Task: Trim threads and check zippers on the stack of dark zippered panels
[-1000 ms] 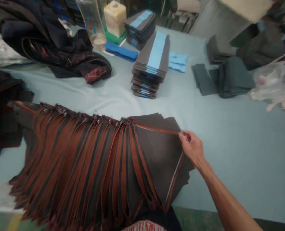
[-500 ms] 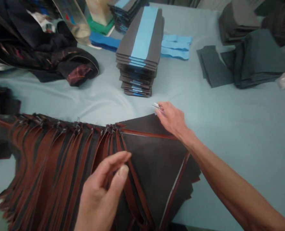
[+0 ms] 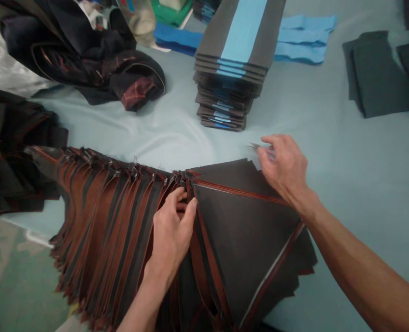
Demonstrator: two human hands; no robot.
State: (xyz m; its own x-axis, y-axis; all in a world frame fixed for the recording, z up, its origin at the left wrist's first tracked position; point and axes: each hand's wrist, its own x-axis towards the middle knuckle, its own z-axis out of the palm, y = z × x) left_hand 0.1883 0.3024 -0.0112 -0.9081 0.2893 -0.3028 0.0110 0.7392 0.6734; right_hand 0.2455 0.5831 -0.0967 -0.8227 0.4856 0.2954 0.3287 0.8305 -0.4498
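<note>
A long row of overlapping dark grey fabric pieces (image 3: 239, 226) with rust-brown edging lies across the front of the table. Several folded strips hang from its gathered top edge. At that edge my left hand (image 3: 173, 226) closes thumb and fingertips on a brown-edged fabric piece (image 3: 191, 190); the exact grip is partly hidden by the fingers. My right hand (image 3: 285, 166) is wrapped around small thread snips (image 3: 254, 146), of which mainly the metal tips show, pointing left. It hovers by the upper right corner of the grey pieces.
Behind stands a tall stack of grey pieces with light blue stripes (image 3: 244, 34), beside blue strips (image 3: 304, 39). A dark garment bundle (image 3: 103, 69) lies at the back left, dark fabric (image 3: 14, 147) at the left edge. Dark green pieces (image 3: 384, 76) sit at the right.
My left hand has moved up and forward to the gathered edge, its fingers now on the fabric. My right hand still holds the snips. The whole view has shifted.
</note>
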